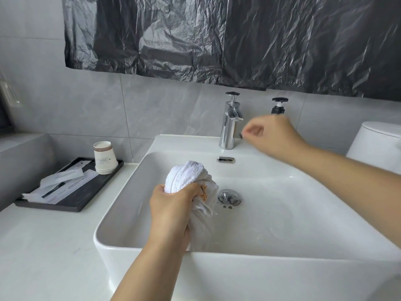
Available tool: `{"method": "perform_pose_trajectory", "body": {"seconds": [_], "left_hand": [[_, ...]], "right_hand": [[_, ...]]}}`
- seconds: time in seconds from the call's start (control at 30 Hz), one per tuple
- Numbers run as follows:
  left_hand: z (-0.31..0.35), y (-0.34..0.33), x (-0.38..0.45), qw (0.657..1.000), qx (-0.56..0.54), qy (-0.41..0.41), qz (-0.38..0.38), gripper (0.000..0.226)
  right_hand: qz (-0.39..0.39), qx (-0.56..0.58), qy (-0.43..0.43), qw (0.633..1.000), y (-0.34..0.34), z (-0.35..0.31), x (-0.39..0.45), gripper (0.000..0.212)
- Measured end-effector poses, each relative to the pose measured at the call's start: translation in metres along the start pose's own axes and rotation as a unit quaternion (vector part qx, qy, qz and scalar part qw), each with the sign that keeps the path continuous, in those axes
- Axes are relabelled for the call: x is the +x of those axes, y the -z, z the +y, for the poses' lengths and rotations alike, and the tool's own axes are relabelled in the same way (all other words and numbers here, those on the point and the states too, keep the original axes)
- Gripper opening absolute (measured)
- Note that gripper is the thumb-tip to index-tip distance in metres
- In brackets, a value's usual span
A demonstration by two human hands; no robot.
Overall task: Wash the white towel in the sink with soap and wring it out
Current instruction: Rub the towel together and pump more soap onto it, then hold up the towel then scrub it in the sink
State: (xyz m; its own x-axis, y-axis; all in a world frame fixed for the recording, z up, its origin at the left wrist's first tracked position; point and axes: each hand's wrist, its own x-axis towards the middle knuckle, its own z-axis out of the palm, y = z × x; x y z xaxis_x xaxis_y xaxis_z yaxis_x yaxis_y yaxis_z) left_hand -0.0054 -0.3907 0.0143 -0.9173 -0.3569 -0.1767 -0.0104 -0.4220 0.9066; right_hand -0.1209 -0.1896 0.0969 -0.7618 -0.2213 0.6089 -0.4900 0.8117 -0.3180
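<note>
Currently left hand grips the bunched white towel inside the sink, at 9 o'clock from the drain; towel tail hangs toward the front wall. Right hand hovers over the back rim at 3 o'clock from the chrome faucet, fingers loosely curled, holding nothing. Soap pump bottle sits behind it. Paper cups stand on a black tray on the desk, 9 o'clock of the sink.

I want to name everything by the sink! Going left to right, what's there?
Flat black tray → stacked paper cups → bunched white towel → shiny chrome faucet → black pump soap bottle → white toilet tank.
</note>
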Motion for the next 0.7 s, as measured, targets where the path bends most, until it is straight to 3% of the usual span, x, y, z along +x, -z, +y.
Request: {"method": "perform_pose_trajectory", "body": {"seconds": [0.13,0.33,0.47,0.57,0.7], "left_hand": [[0.0,0.0,-0.002,1.0,-0.002,0.0,-0.005,0.041],[0.002,-0.002,-0.004,1.0,-0.017,0.0,-0.021,0.061],[0.001,-0.001,-0.005,1.0,-0.012,0.003,-0.023,0.058],[0.0,0.0,-0.004,1.0,-0.004,0.002,-0.025,0.055],[0.001,0.0,-0.004,1.0,0.003,0.005,-0.027,0.047]], "right_hand": [[0.078,-0.058,0.04,0.994,0.011,-0.009,0.045,0.013],[0.075,-0.195,0.066,0.976,0.0,-0.019,0.08,0.023],[0.063,-0.266,0.093,0.957,0.005,-0.024,0.092,0.022],[0.058,-0.278,0.093,0.954,0.012,-0.025,0.101,0.023],[0.062,-0.239,0.029,0.969,0.017,-0.031,0.115,0.021]]}}
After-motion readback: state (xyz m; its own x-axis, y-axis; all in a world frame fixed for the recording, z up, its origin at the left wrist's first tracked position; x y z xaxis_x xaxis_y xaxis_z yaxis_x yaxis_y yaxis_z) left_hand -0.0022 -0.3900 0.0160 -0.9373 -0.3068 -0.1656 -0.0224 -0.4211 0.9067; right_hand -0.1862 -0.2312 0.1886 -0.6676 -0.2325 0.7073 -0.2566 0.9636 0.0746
